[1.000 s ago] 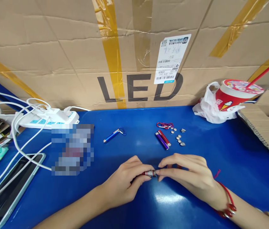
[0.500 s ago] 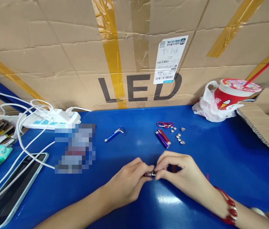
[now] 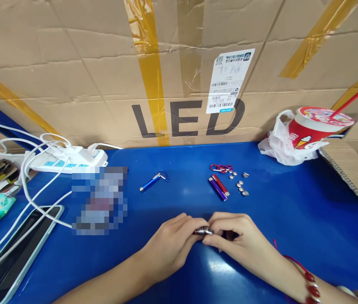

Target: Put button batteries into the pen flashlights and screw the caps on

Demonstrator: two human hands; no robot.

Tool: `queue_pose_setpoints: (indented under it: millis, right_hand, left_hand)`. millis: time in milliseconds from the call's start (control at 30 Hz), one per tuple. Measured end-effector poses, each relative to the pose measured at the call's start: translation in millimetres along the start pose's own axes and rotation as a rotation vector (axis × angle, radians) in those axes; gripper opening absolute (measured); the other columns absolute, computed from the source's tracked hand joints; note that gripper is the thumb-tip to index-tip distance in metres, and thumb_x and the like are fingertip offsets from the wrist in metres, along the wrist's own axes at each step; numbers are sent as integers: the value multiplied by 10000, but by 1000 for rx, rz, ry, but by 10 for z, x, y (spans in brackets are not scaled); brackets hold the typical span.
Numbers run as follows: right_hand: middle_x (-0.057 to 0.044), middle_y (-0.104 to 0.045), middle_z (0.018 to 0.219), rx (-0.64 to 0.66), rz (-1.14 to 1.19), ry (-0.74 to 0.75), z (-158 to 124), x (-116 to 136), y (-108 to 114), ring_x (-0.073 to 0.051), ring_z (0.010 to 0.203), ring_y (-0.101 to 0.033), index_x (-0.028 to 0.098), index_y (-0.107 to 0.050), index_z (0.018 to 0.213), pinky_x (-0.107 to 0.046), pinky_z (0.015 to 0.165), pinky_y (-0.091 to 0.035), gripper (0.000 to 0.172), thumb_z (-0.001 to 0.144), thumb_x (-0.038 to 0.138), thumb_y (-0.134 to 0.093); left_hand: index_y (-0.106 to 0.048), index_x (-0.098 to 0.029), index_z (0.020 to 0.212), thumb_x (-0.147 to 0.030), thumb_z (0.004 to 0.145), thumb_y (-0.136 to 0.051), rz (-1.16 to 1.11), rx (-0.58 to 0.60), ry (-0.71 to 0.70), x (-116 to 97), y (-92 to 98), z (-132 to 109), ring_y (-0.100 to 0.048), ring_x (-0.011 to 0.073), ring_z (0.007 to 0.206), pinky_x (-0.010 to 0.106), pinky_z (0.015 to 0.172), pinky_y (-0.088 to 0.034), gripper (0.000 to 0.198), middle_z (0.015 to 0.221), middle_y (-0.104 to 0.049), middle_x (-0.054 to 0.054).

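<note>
A small red, black and silver mini flashlight [image 3: 203, 231] lies level between my hands, partly covered by fingers. My left hand [image 3: 174, 242] is closed round its red body. At its silver end, my right hand [image 3: 237, 236] pinches with thumb and fingertips; what else those fingers cover is hidden. Beyond the hands lie a purple flashlight tube [image 3: 217, 188] and a red flashlight tube [image 3: 221, 185], side by side. Several button cells [image 3: 240, 184] and small metal pieces [image 3: 245, 175] sit to their right. Behind them are red and purple carabiner clips [image 3: 221, 168]. A blue mini flashlight [image 3: 150, 183] with its clip lies further left.
On the left are a phone [image 3: 23, 253], white cables [image 3: 26, 177], a power strip [image 3: 67, 158] and a pixelated patch. A large cardboard box [image 3: 102, 63] walls off the back. At right stand a red cup [image 3: 312, 131] in a plastic bag and an open carton [image 3: 350, 169].
My right fingers have shifted slightly over the flashlight's silver end, and more of that end now shows. The view has moved a little.
</note>
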State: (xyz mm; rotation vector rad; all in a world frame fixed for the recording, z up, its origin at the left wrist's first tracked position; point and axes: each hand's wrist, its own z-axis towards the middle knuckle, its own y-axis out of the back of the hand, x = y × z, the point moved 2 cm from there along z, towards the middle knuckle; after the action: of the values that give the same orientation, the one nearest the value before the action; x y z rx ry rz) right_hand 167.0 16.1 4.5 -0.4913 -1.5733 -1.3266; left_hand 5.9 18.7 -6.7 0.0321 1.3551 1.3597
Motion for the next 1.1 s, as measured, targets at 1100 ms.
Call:
queue_pose_setpoints:
  millis: [1100]
  right_hand:
    - [23, -604, 532, -27, -55, -115, 20, -151, 129, -98, 467, -529, 226, -671, 534, -189, 426, -388, 191, 684, 342, -694]
  left_hand:
    - [-469, -161, 1029, -218, 971, -259, 239, 130, -50, -24, 8, -34, -561, 149, 695, 235, 591, -436, 226, 792, -617, 25]
